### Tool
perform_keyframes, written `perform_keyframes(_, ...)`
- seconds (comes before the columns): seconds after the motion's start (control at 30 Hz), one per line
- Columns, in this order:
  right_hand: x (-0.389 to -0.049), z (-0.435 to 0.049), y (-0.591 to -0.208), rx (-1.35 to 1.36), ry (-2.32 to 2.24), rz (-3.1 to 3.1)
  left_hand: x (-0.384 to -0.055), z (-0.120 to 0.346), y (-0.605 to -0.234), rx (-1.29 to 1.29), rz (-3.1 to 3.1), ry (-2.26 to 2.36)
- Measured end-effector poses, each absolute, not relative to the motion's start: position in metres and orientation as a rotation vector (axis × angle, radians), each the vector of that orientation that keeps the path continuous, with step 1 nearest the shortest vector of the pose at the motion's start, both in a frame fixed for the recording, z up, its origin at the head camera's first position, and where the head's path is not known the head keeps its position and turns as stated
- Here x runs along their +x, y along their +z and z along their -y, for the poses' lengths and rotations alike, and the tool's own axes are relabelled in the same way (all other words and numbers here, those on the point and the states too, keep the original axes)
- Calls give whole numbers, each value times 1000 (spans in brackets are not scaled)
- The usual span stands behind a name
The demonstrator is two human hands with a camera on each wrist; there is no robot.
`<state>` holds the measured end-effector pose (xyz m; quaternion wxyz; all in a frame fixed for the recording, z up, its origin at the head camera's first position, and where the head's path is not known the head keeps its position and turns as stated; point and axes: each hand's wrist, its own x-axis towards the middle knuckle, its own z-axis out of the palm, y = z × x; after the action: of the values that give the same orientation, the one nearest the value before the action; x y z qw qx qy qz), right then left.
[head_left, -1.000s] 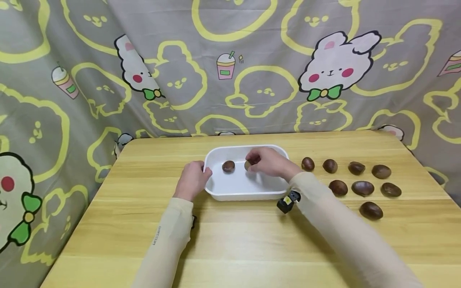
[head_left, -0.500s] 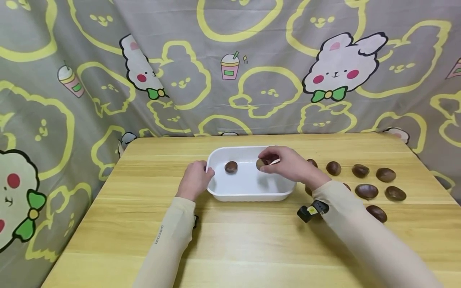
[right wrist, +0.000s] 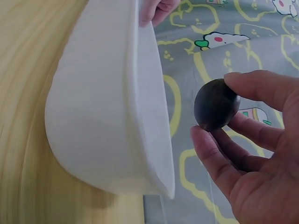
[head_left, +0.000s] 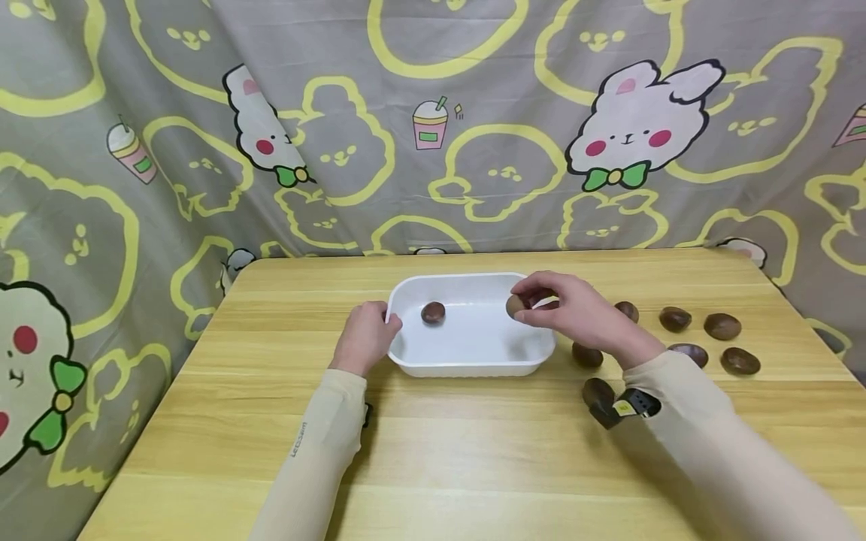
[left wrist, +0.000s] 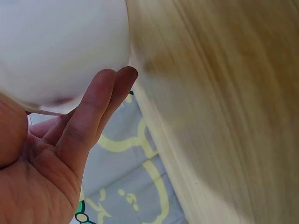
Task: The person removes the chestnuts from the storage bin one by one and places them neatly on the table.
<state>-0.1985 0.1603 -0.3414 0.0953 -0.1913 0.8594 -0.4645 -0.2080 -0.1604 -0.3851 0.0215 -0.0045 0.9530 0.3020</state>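
Note:
A white rectangular basin (head_left: pixel 467 370) stands on the table, with one brown chestnut (head_left: pixel 433 312) lying in its left half. My left hand (head_left: pixel 367 338) grips the basin's left rim; in the left wrist view its fingers (left wrist: pixel 86 116) lie along the outer wall. Over the basin's right end, my right hand (head_left: pixel 575 312) pinches a second chestnut (head_left: pixel 516 306) between thumb and fingertips. The right wrist view shows this dark, rounded chestnut (right wrist: pixel 216 105) held above the rim level, apart from the basin wall (right wrist: pixel 93 107).
Several more chestnuts (head_left: pixel 722 326) lie spread on the wooden table (head_left: pixel 473 458) to the right of the basin, some partly hidden by my right hand and wrist. A patterned grey curtain (head_left: pixel 406 188) hangs behind the table's back edge.
My right hand has moved right, from the middle of the basin to its right end, carrying the pinched chestnut. My left hand stays on the left rim.

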Motion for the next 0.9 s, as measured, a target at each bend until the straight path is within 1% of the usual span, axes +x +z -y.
perform_keyframes(0.23, -181, -179, -346, -527, -1421, -2544, -201, 161, -389, -53, -2934, 930)
perform_keyframes(0.57, -169, -230, -349, -471, -1282, -2702, -206, 159, -385, -39, -2938, 960)
perform_keyframes(0.9, -152, -259, -349, -379, -1219, -2771, -208, 160, -383, -54, -2925, 964)
